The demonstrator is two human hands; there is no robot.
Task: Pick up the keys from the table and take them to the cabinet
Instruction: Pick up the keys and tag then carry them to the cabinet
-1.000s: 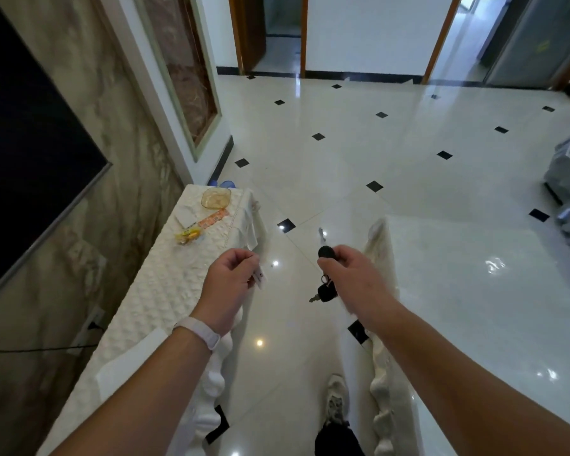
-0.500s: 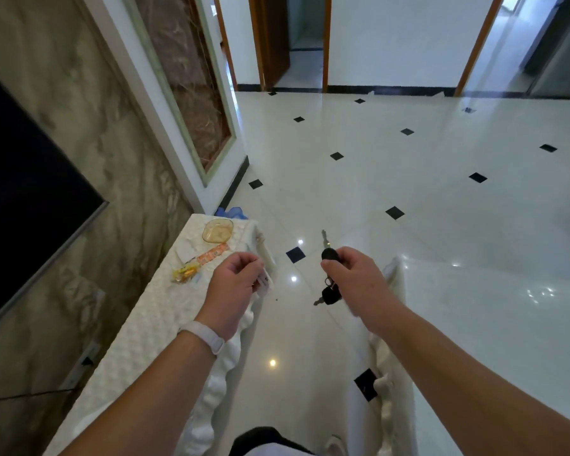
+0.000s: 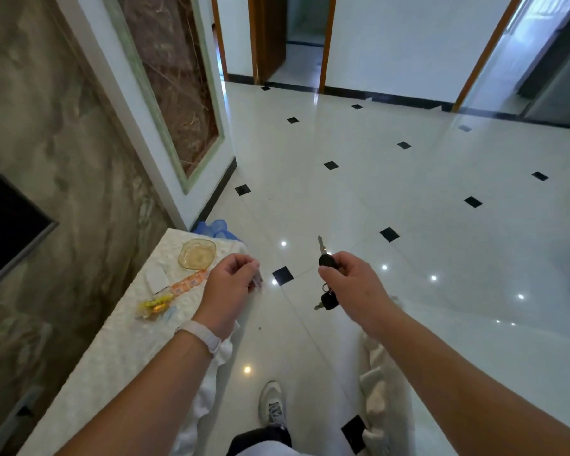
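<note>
My right hand (image 3: 352,284) is closed on a bunch of keys (image 3: 326,261). A black fob sits at my fingertips with a metal blade pointing away, and a second black key (image 3: 329,301) dangles below on the ring. The keys hang over the shiny tiled floor. My left hand (image 3: 232,283) is curled, pinching a small pale item (image 3: 258,285) that I cannot identify. It hovers at the edge of the low cabinet top (image 3: 112,343), which is covered in white quilted cloth along the left wall.
On the cabinet top lie an amber glass dish (image 3: 197,255), a small white box (image 3: 157,280), an orange strip (image 3: 189,284) and a yellow wrapper (image 3: 154,306). A blue bag (image 3: 216,227) sits on the floor beyond. White table cloth (image 3: 377,366) hangs at right. A dark screen (image 3: 4,225) hangs on the wall.
The view has moved forward along the cabinet, and the white table on the right has mostly slid out of sight. Both hands keep the same hold, the keys still hanging from my right hand.
</note>
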